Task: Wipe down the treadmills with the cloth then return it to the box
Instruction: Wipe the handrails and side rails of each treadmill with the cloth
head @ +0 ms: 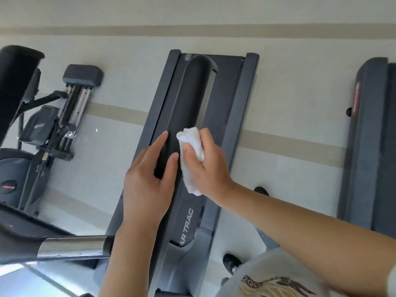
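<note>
— Below you, down the middle of the view, runs the treadmill [233,108], with a second treadmill [368,133] at the right edge and an elliptical machine [32,146] off to the left. Your long dark handrail [192,99] lies lengthwise over the deck, running away from you.

— Which way does the rail run from my hands?

— Straight ahead of both of them. Its long axis goes from the lettered end near your body to the rounded tip at the far end, so I judge your next stroke follows that line.

— Which hand is nearer the cloth?

— Your right hand [205,166] has it: fingers and thumb curl round the bunched white cloth [190,155], which presses on the rail's right side, about halfway along. Your left hand [147,179] rests just beside it on the rail's left edge, fingers fairly straight, gripping nothing.

— And the box?

— I can't see it anywhere.
</note>
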